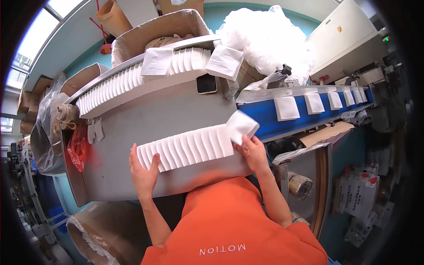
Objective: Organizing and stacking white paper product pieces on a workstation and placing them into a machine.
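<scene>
A long row of white folded paper napkins stands on edge in packs on the grey table before me. At its left end rests my left hand, thumb spread from the fingers and touching the row. My right hand pinches the lower edge of a single napkin pack at the row's right end. That pack is tilted and overlaps the corner of the blue conveyor belt. More napkin packs lie spaced out along the belt.
Another napkin row lines the table's far edge, with flat packs on top. A black phone lies nearby. Behind stand a cardboard box and a white plastic bag heap. A red bag hangs at the left edge.
</scene>
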